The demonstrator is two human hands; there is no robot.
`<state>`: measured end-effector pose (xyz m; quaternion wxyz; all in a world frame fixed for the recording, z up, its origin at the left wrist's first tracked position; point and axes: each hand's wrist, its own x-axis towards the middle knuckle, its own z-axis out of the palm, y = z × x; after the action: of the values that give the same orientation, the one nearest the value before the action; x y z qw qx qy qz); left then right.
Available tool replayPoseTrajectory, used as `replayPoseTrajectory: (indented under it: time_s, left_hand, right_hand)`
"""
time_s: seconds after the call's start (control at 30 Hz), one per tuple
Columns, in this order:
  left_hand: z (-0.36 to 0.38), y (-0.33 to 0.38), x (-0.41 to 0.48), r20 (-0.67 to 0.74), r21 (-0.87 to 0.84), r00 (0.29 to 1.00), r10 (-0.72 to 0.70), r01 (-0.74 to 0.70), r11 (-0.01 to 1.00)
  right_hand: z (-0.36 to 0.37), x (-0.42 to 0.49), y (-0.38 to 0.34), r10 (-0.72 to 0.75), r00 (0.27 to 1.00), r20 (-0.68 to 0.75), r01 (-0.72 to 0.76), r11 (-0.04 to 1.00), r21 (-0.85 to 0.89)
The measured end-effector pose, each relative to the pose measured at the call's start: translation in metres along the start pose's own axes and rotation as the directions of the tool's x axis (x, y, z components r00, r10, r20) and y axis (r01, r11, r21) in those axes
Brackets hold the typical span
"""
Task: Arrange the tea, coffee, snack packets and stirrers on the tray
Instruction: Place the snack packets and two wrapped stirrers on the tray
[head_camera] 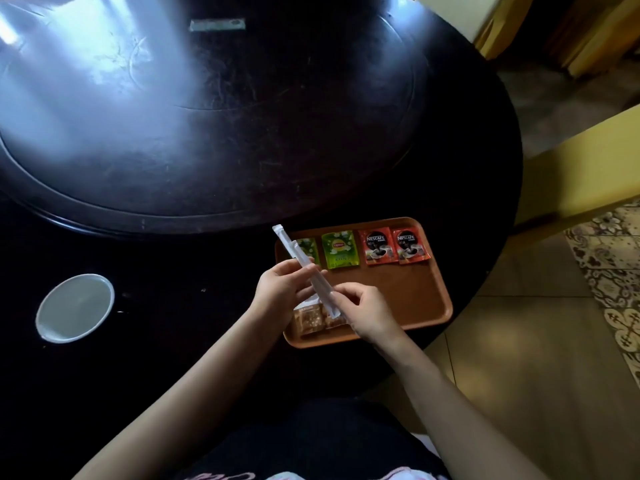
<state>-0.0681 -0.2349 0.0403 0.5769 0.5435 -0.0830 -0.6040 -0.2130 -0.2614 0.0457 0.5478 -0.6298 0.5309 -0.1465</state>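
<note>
A brown tray (415,299) lies on the dark round table near its right edge. Along the tray's far side sit two green tea packets (338,249) and two red coffee packets (394,245). Clear snack packets (313,320) rest at the near left corner, partly hidden by my hands. A long white paper-wrapped stirrer (294,252) is held slanted above the tray's left side. My left hand (282,284) grips its middle and my right hand (363,311) pinches its lower end.
A white cup (74,308) stands on the table to the left. A raised turntable (207,116) fills the table's middle, with a flat packet (217,24) at its far side. Yellow chairs (581,174) stand to the right over tiled floor.
</note>
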Motion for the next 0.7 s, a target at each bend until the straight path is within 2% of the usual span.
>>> replayPoseTrajectory:
  time_s: [0.17,0.33,0.43,0.7]
  left_hand:
    - [0.008,-0.013,0.000,-0.029,0.076,0.999,-0.026,0.028,0.997]
    - [0.004,-0.016,0.001,-0.070,0.113,0.997,-0.026,0.033,0.993]
    - [-0.003,-0.017,0.001,-0.113,0.099,0.993,-0.031,0.042,0.994]
    - [0.000,-0.025,0.003,-0.145,0.097,0.988,-0.055,0.069,0.993]
  right_hand:
    - [-0.024,-0.001,0.017,-0.080,0.995,-0.060,0.071,0.987,-0.141]
    - [-0.064,0.006,0.036,-0.095,0.986,-0.137,0.058,0.967,-0.249]
    - [-0.095,0.015,0.052,-0.078,0.979,-0.189,0.004,0.932,-0.363]
    - [-0.110,0.050,0.070,-0.060,0.987,-0.146,-0.020,0.870,-0.492]
